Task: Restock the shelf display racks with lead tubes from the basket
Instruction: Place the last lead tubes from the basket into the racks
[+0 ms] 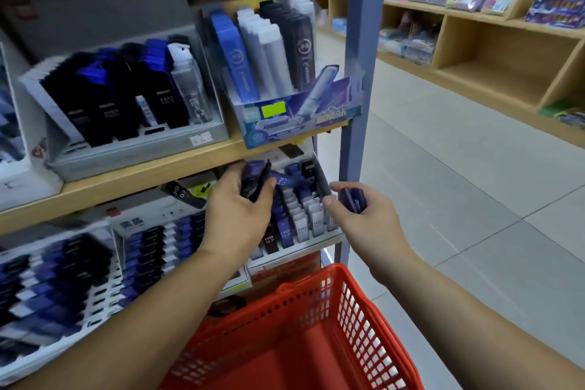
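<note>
Your left hand [238,209] grips a bundle of lead tubes [254,179] directly over the display rack [305,225] on the lower shelf. Your right hand [364,215] pinches a few more at the rack's right edge. The left hand is nearer the slots. Its tubes stand roughly upright, leaning back like the racked rows.

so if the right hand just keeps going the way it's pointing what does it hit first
Probably the right wall of the grey display rack, just ahead of the right hand and the purple tube it holds; the white tubes inside would come next. Depth is unclear.
</note>
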`<state>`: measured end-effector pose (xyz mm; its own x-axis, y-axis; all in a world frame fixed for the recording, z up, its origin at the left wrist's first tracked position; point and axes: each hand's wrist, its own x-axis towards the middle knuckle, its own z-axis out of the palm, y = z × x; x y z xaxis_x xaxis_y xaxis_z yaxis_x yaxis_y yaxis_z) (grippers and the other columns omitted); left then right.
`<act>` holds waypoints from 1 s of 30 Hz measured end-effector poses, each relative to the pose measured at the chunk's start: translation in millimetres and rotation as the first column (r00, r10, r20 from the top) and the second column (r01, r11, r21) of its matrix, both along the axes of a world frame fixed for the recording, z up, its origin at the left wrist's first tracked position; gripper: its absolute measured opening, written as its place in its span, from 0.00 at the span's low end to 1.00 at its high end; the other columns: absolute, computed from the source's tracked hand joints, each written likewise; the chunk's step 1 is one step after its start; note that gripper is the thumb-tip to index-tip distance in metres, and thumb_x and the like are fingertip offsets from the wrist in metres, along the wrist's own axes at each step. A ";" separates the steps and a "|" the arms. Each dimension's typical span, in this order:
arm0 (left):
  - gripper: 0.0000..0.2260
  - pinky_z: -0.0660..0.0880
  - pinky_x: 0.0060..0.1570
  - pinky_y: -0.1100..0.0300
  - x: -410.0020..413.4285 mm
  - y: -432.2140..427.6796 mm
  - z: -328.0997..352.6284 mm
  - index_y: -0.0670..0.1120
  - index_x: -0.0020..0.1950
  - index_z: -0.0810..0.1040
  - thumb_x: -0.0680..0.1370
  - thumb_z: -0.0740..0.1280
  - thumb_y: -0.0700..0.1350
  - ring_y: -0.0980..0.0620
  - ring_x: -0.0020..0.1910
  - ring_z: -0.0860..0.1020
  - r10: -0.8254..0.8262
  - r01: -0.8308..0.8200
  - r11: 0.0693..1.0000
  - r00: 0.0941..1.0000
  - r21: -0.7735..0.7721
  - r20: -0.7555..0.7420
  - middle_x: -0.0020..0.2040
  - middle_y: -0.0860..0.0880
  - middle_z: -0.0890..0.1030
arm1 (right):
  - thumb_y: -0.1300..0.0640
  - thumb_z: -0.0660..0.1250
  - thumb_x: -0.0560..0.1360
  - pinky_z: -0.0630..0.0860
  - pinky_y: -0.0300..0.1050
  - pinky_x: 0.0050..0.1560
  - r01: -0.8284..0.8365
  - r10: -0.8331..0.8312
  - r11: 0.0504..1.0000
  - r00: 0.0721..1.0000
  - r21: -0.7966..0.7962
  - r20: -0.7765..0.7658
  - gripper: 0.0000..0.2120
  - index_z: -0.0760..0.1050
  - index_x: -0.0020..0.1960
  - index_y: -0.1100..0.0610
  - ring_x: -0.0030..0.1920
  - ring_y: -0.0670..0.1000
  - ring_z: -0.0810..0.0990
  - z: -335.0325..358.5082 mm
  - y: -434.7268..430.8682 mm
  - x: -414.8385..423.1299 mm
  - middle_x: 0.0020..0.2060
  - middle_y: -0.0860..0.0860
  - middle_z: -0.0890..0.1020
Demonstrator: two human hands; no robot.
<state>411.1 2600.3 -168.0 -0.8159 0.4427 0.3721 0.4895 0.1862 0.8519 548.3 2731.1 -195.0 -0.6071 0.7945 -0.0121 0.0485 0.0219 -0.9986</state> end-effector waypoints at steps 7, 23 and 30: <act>0.10 0.77 0.54 0.57 -6.8 30.8 -6.6 0.46 0.60 0.80 0.79 0.72 0.43 0.48 0.53 0.81 -0.122 0.078 0.972 0.974 -0.220 -0.190 0.53 0.52 0.84 | 0.51 0.76 0.76 0.77 0.40 0.34 0.096 -0.097 0.995 0.995 0.038 0.022 0.06 0.80 0.49 0.50 0.38 0.42 0.81 -3.9 -4.2 4.2 0.38 0.44 0.83; 0.04 0.78 0.44 0.54 -16.5 73.4 1.1 0.48 0.50 0.78 0.78 0.73 0.45 0.50 0.41 0.79 -0.345 0.259 0.857 0.931 -0.444 -0.122 0.41 0.50 0.81 | 0.62 0.73 0.76 0.67 0.40 0.29 0.029 -0.009 0.965 0.997 -0.262 0.077 0.04 0.80 0.50 0.58 0.23 0.43 0.69 -15.8 8.4 12.7 0.37 0.61 0.80; 0.06 0.78 0.43 0.55 -14.6 70.6 -3.1 0.47 0.54 0.82 0.78 0.73 0.43 0.47 0.43 0.81 -0.305 0.254 0.884 0.949 -0.393 -0.073 0.43 0.47 0.83 | 0.59 0.72 0.78 0.67 0.30 0.25 -0.010 0.017 0.972 0.999 -0.235 0.030 0.04 0.81 0.53 0.55 0.23 0.39 0.71 -16.2 5.1 10.6 0.41 0.56 0.83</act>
<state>396.4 2670.9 -171.1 -0.5936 0.7722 0.2266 0.6693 0.3174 0.6718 558.9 2736.2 -211.3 -0.6140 0.7590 -0.2164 0.0811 -0.2121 -0.9739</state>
